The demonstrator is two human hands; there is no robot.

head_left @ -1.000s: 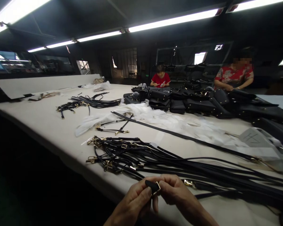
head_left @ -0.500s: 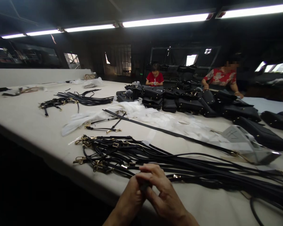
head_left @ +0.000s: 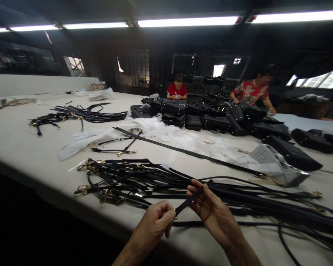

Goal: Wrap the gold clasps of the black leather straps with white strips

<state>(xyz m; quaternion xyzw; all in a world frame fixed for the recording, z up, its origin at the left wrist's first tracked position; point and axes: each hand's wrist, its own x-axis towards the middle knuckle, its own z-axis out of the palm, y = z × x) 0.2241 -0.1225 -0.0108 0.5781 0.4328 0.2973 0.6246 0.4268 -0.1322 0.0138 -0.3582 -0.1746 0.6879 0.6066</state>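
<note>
I see a narrow black strap [head_left: 190, 199] stretched on a slant between my two hands, just above the near edge of the table [head_left: 24, 155]. My left hand [head_left: 154, 225] is curled almost closed, thumb and forefinger pinching the strap's lower end, where a small gold fitting glints. My right hand [head_left: 213, 214] is looser: thumb and fingertips grip the strap higher up, the remaining fingers are half bent, and the strap's upper end pokes out past them.

Just beyond my hands lies a tangled pile of black straps [head_left: 138, 179] with gold clasps bunched at its left end; its strands run off to the right along the table. Farther in, one long belt-like strap [head_left: 183, 151] lies diagonally across crumpled white wrapping [head_left: 180, 136]. A clear plastic bag [head_left: 277, 168] sits at the right end of that wrapping. A second bundle of straps [head_left: 80, 114] rests on the far left, well apart from the first. Black handbags [head_left: 211, 120] are heaped along the far side of the table. Behind them a person in a red shirt [head_left: 177, 90] and a person in a patterned shirt [head_left: 249, 94] are at work.
</note>
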